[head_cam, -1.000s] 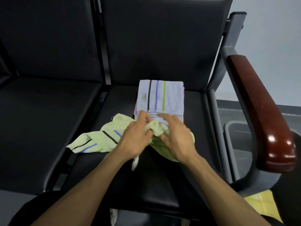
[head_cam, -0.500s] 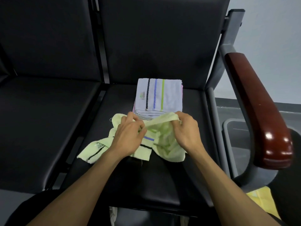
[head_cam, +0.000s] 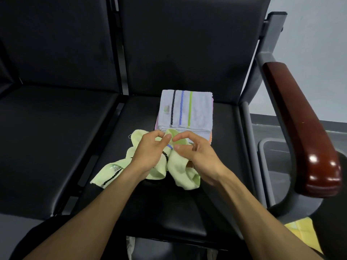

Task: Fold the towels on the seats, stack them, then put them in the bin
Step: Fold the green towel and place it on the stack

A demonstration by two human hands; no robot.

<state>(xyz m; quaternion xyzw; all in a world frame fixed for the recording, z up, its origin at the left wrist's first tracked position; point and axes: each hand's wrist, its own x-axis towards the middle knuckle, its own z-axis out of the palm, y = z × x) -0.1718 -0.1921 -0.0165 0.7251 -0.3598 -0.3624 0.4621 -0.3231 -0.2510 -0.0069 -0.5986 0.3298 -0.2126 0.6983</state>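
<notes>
Head view. The left hand (head_cam: pixel 148 152) and the right hand (head_cam: pixel 199 156) are working close together above the black seat (head_cam: pixel 187 209), fingertips nearly meeting. The left hand is pinching the upper edge of a crumpled pale-green towel (head_cam: pixel 178 169) between thumb and forefinger. The right hand is curling its thumb and fingers over the same towel; whether it is actually gripping the cloth cannot be told. The green towel is lying bunched on the middle of the seat, one end with a black stripe and a label trailing toward the seat's left edge. Just behind it, touching its far side, a stack of folded towels (head_cam: pixel 185 111) is resting near the backrest, topped by a white towel with black, blue and green stripes; pink and orange edges are showing beneath. A grey bin (head_cam: pixel 276 156) is standing on the floor to the right, beyond the wooden armrest (head_cam: pixel 300 124).
</notes>
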